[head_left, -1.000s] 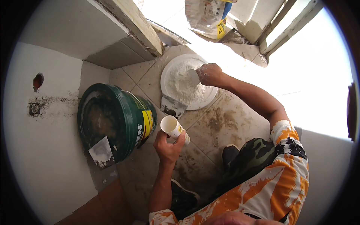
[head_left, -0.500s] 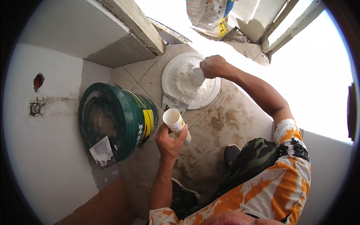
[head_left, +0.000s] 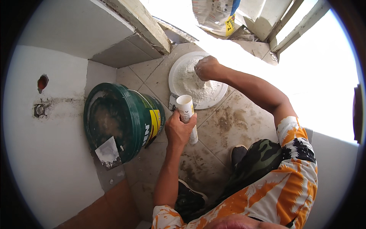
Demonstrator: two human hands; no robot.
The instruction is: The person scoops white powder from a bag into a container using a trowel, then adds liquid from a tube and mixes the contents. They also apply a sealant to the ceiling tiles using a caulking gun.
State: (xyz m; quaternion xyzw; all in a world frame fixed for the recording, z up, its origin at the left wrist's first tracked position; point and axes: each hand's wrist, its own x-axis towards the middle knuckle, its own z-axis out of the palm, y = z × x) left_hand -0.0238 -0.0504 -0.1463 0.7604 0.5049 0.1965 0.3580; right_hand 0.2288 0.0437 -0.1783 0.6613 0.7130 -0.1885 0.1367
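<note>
My left hand (head_left: 179, 129) is closed around a white open-topped cartridge tube (head_left: 185, 108), like one for sealant, held nearly upright with its mouth facing me. Beyond it, white powder (head_left: 187, 79) lies heaped on a round white plate or lid (head_left: 175, 68) on the floor. My right hand (head_left: 207, 68) is closed over the powder on a pale scoop-like piece, mostly hidden now by the hand and powder; the earlier frame shows its curved edge. A flat scraper blade (head_left: 172, 102) lies at the plate's near left edge, partly behind the tube.
A green bucket (head_left: 131, 110) with a dusty lid stands at the left, a flat metal blade (head_left: 108, 152) on top. A printed bag (head_left: 213, 17) stands at the far doorway beside a wooden frame (head_left: 150, 32). My shoes (head_left: 238, 154) rest on the stained tiles.
My right hand has moved left and lower into the powder, with the scoop-like piece now mostly out of sight. My left hand has brought the tube up and right, nearer the plate, and straightened it.
</note>
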